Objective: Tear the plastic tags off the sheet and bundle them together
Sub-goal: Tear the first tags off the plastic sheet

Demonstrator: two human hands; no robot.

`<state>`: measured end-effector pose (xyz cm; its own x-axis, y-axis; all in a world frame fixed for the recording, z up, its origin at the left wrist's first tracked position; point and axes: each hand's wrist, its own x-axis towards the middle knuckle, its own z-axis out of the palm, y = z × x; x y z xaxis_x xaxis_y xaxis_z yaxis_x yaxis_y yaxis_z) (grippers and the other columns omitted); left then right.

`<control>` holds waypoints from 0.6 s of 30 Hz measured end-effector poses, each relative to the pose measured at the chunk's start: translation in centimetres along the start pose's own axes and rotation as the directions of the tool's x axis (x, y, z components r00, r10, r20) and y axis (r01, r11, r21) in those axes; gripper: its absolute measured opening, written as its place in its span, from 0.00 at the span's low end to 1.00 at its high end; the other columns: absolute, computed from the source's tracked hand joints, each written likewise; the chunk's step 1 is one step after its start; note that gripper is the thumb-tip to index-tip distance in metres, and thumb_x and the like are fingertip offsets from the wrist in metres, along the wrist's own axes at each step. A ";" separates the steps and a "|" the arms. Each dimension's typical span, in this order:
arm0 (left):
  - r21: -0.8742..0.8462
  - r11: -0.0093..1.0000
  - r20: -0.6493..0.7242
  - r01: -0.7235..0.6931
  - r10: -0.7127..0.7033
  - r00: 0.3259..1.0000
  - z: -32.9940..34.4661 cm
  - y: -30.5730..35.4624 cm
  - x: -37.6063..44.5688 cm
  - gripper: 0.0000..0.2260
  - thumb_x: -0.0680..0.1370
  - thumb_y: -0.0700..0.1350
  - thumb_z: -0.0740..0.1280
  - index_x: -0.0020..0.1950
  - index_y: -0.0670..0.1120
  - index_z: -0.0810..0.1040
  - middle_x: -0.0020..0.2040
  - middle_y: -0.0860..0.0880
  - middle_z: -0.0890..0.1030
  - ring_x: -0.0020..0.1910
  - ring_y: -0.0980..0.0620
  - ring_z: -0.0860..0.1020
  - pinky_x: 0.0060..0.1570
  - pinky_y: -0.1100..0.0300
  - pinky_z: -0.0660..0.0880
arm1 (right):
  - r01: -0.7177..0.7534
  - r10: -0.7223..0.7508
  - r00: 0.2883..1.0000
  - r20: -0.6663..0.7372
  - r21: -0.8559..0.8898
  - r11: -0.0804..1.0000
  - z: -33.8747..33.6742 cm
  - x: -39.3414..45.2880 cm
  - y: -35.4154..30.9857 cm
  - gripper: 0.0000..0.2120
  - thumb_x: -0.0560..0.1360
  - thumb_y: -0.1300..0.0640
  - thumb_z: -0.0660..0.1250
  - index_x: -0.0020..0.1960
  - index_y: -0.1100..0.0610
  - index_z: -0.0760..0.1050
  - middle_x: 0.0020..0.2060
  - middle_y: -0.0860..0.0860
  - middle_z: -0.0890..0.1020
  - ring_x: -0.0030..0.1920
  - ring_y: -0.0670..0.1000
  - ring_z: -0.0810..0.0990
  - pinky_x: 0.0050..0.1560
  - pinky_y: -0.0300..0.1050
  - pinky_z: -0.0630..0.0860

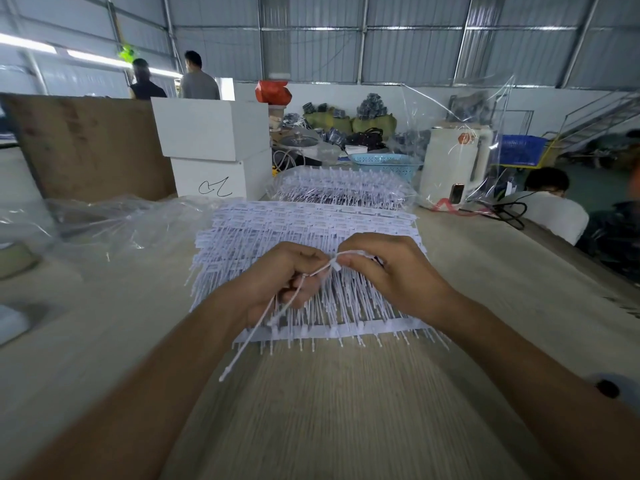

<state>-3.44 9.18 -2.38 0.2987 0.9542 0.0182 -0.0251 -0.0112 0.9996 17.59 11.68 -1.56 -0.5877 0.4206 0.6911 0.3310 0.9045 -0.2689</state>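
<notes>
At the centre of the pale wooden worktop [346, 410] lies a stack of white sheets of plastic tags [311, 220], its thin stems pointing toward six o'clock. Both hands hover over its near half. The left hand [284, 278] has its fingers curled round a thin white tie [256, 330], whose loose end trails to about seven o'clock over the sheet's edge. The right hand [388, 268], at three o'clock of the left and nearly touching it, pinches the tie's other end between thumb and fingertips. Whether a bundle sits between the hands I cannot tell. At twelve o'clock a second stack, bagged in clear plastic [343, 185], rests behind the first, with white boxes [211, 140] at eleven o'clock
</notes>
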 end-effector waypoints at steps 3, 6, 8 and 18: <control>0.022 1.000 0.037 0.017 -0.018 0.999 -0.2 -0.1 -0.5 0.14 0.78 0.39 0.65 0.32 0.46 0.80 0.25 0.50 0.64 0.19 0.55 0.59 0.22 0.68 0.57 | 0.073 -0.079 0.997 -0.027 -0.169 0.983 0.5 -0.1 -0.1 0.08 0.83 0.61 0.65 0.51 0.60 0.82 0.44 0.51 0.84 0.44 0.48 0.80 0.46 0.39 0.75; 0.277 0.961 0.047 0.022 -0.037 0.998 0.2 -0.5 -1.1 0.19 0.81 0.39 0.64 0.30 0.50 0.81 0.26 0.50 0.67 0.22 0.54 0.62 0.24 0.63 0.57 | -0.361 0.352 0.882 -0.313 0.031 0.932 -1.5 0.8 0.7 0.09 0.84 0.58 0.62 0.46 0.52 0.78 0.37 0.47 0.78 0.34 0.44 0.76 0.34 0.33 0.75; 0.394 0.919 0.015 -0.024 0.020 1.000 0.8 -0.1 -1.1 0.19 0.81 0.42 0.66 0.31 0.51 0.81 0.27 0.50 0.71 0.24 0.55 0.65 0.25 0.64 0.60 | -0.506 0.624 0.705 -0.336 0.378 0.776 -4.0 0.8 1.5 0.07 0.82 0.55 0.65 0.47 0.49 0.79 0.35 0.49 0.79 0.29 0.45 0.72 0.26 0.38 0.72; 0.517 0.832 0.090 -0.200 0.179 0.980 1.6 0.4 -1.0 0.13 0.78 0.35 0.70 0.58 0.49 0.85 0.40 0.51 0.85 0.35 0.57 0.79 0.38 0.64 0.74 | -0.633 0.538 0.766 0.352 0.265 0.727 -1.7 -0.4 0.3 0.13 0.84 0.48 0.61 0.47 0.49 0.81 0.32 0.45 0.77 0.25 0.41 0.70 0.25 0.37 0.70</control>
<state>-2.17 7.77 -1.93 0.3744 0.9058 0.1985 0.4128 -0.3545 0.8390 19.14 11.69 -0.80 -0.5319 0.8338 0.1479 0.4172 0.4100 -0.8111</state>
